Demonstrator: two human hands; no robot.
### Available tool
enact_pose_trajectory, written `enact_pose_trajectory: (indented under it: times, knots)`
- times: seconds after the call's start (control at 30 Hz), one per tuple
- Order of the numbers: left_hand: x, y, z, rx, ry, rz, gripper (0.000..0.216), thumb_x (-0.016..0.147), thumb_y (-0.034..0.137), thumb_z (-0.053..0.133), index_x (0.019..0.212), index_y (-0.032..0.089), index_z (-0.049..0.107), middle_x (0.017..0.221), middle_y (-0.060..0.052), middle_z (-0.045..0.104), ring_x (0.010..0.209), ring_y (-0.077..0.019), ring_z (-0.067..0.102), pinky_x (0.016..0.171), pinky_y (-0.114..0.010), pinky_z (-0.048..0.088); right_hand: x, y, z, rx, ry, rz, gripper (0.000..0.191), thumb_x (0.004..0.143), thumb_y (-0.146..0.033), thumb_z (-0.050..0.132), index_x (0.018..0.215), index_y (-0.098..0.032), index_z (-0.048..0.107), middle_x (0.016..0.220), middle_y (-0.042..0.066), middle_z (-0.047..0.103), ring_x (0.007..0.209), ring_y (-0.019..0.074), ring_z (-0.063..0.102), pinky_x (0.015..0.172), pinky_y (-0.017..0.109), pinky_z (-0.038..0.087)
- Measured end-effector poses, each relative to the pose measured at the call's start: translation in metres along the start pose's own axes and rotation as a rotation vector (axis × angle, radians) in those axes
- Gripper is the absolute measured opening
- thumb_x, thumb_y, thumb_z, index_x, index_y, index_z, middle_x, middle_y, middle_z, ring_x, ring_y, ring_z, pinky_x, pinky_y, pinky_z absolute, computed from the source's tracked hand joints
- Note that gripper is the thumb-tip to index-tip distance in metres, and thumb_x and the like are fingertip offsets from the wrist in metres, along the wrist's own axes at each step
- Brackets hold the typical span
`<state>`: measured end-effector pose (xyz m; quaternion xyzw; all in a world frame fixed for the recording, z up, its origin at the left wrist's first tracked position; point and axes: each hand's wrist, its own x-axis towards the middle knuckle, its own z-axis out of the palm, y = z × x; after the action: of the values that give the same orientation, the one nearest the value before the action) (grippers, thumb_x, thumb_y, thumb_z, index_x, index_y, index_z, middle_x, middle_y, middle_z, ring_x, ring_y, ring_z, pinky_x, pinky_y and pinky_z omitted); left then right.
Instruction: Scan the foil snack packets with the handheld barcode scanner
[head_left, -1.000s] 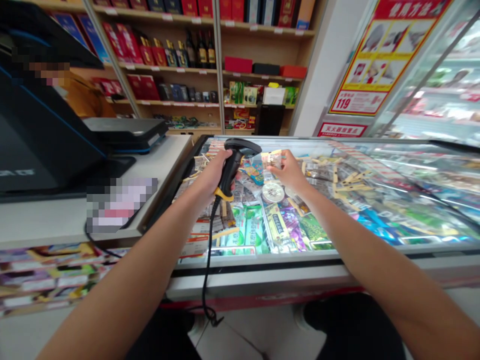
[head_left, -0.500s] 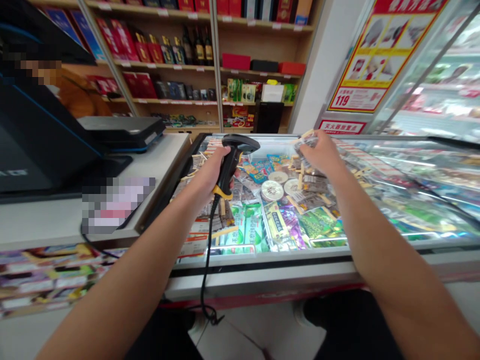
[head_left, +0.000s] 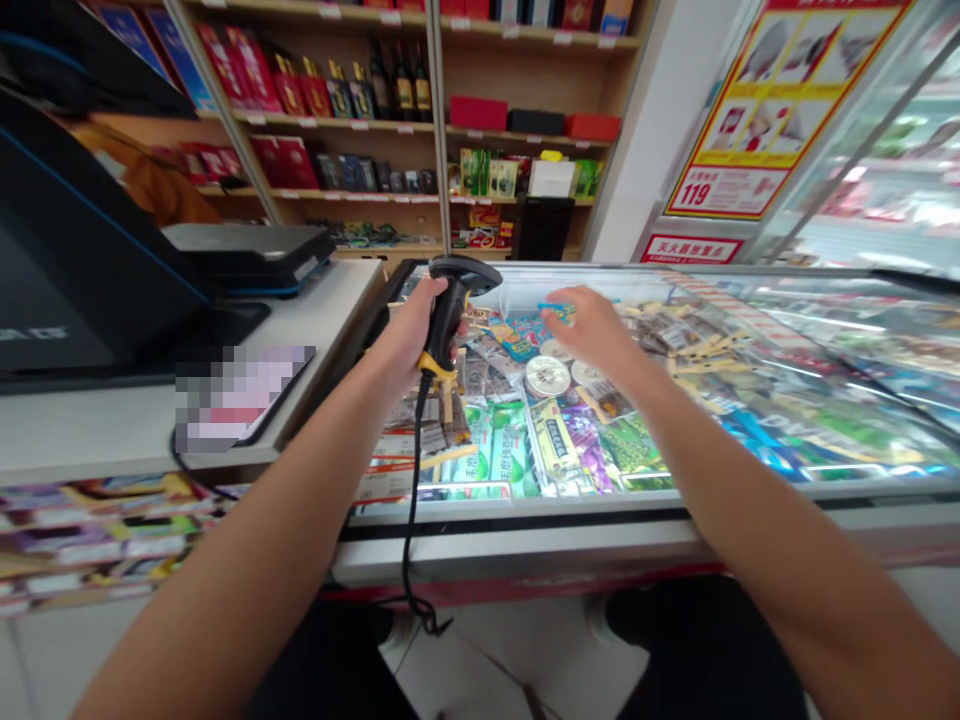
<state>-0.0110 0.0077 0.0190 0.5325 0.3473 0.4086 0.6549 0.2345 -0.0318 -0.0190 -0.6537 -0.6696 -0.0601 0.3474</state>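
Observation:
My left hand (head_left: 415, 335) is closed round the grip of a black barcode scanner (head_left: 454, 290) with a yellow collar. It holds the scanner upright over the left end of an open chest freezer (head_left: 525, 545), and the black cable (head_left: 411, 520) hangs down to the floor. My right hand (head_left: 596, 335) reaches over the ice-cream packets inside. Its fingertips pinch the edge of a blue packet (head_left: 556, 309) lying among other blue packets. Two round white tubs (head_left: 547, 376) sit just below that hand.
A grey counter (head_left: 112, 430) on the left carries a black till screen (head_left: 67, 270) and a flat black device (head_left: 247, 255). Wooden shelves (head_left: 420, 120) of bottles and boxes stand behind. A glass-door fridge (head_left: 885, 160) and a red poster (head_left: 757, 110) are at the right.
My right hand carried a greyish packet from beside the scanner to the far right of the freezer and let it go, then came back left to the blue packets. The scanner rose slightly.

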Motion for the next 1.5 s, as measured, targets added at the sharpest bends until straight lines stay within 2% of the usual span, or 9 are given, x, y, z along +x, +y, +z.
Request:
enact_pose_trajectory:
  times: [0.1, 0.23, 0.43, 0.6, 0.67, 0.83, 1.0, 1.2, 1.5]
  knots:
    - [0.001, 0.002, -0.004, -0.028, 0.015, 0.009, 0.042, 0.091, 0.054, 0.047, 0.094, 0.016, 0.064, 0.054, -0.001, 0.058, 0.036, -0.0111, 0.047, 0.035, -0.021, 0.037, -0.022, -0.055, 0.04, 0.182, -0.213, -0.18, 0.038, 0.096, -0.049, 0.057, 0.117, -0.02, 0.07, 0.114, 0.013, 0.068, 0.114, 0.0303, 0.061, 0.101, 0.046, 0.046]
    - [-0.001, 0.004, -0.004, -0.049, 0.017, -0.001, 0.041, 0.09, 0.055, 0.047, 0.091, 0.017, 0.063, 0.055, -0.001, 0.058, 0.036, -0.0109, 0.048, 0.035, -0.021, 0.037, -0.047, -0.092, 0.069, 0.176, -0.303, -0.236, 0.052, 0.091, -0.06, 0.063, 0.125, -0.02, 0.066, 0.115, 0.014, 0.062, 0.113, 0.0317, 0.056, 0.098, 0.046, 0.045]
    - [-0.003, 0.006, -0.002, -0.048, 0.012, 0.008, 0.041, 0.09, 0.056, 0.048, 0.089, 0.017, 0.062, 0.055, -0.001, 0.058, 0.035, -0.0106, 0.048, 0.035, -0.02, 0.037, -0.044, -0.09, 0.067, 0.265, -0.336, -0.103, 0.041, 0.075, -0.048, 0.084, 0.102, -0.02, 0.069, 0.111, 0.011, 0.063, 0.115, 0.0312, 0.055, 0.1, 0.047, 0.043]
    - [-0.006, 0.008, -0.001, -0.019, 0.005, 0.009, 0.041, 0.091, 0.055, 0.048, 0.09, 0.017, 0.063, 0.056, 0.0, 0.058, 0.036, -0.0107, 0.048, 0.035, -0.021, 0.036, -0.023, -0.064, 0.042, 0.7, -0.536, 0.217, 0.011, 0.081, -0.027, 0.073, 0.087, -0.02, 0.067, 0.085, 0.005, 0.068, 0.082, 0.023, 0.064, 0.077, 0.04, 0.051]
    - [-0.008, 0.009, -0.001, -0.001, -0.018, 0.004, 0.039, 0.092, 0.052, 0.047, 0.091, 0.017, 0.063, 0.056, -0.001, 0.059, 0.036, -0.0109, 0.048, 0.036, -0.021, 0.037, -0.014, -0.051, 0.031, 0.85, -0.476, 0.351, 0.007, 0.082, -0.027, 0.07, 0.084, -0.021, 0.069, 0.082, 0.005, 0.07, 0.078, 0.0223, 0.064, 0.074, 0.039, 0.051]
    - [-0.011, 0.005, 0.004, 0.11, -0.08, -0.047, 0.035, 0.092, 0.048, 0.044, 0.09, 0.017, 0.06, 0.057, -0.002, 0.06, 0.037, -0.0118, 0.048, 0.035, -0.021, 0.036, 0.002, -0.027, 0.011, 1.035, -0.123, 0.595, 0.011, 0.081, -0.019, 0.067, 0.09, -0.021, 0.072, 0.087, 0.004, 0.074, 0.085, 0.0201, 0.069, 0.076, 0.033, 0.053]
    - [-0.014, -0.006, 0.009, 0.207, -0.246, -0.029, 0.035, 0.088, 0.052, 0.048, 0.084, 0.018, 0.059, 0.059, -0.004, 0.062, 0.038, -0.0126, 0.049, 0.035, -0.022, 0.035, 0.01, -0.009, 0.005, 1.048, 0.035, 0.628, 0.013, 0.08, -0.02, 0.068, 0.092, -0.019, 0.071, 0.082, 0.001, 0.072, 0.074, 0.0155, 0.066, 0.064, 0.027, 0.051]
    - [-0.024, -0.01, 0.018, 0.299, -0.375, -0.076, 0.041, 0.089, 0.052, 0.044, 0.074, 0.017, 0.061, 0.058, -0.006, 0.061, 0.038, -0.0121, 0.047, 0.034, -0.023, 0.034, 0.017, 0.003, 0.002, 1.094, 0.121, 0.651, 0.011, 0.078, -0.02, 0.07, 0.089, -0.018, 0.07, 0.074, -0.001, 0.068, 0.068, 0.0135, 0.062, 0.056, 0.024, 0.046]
    - [-0.023, -0.013, 0.017, 0.345, -0.453, -0.037, 0.043, 0.089, 0.056, 0.047, 0.086, 0.016, 0.061, 0.061, -0.003, 0.061, 0.04, -0.0108, 0.047, 0.036, -0.022, 0.036, 0.02, 0.011, -0.005, 1.123, 0.169, 0.684, 0.012, 0.077, -0.016, 0.067, 0.089, -0.018, 0.067, 0.069, -0.003, 0.066, 0.063, 0.0126, 0.063, 0.055, 0.023, 0.048]
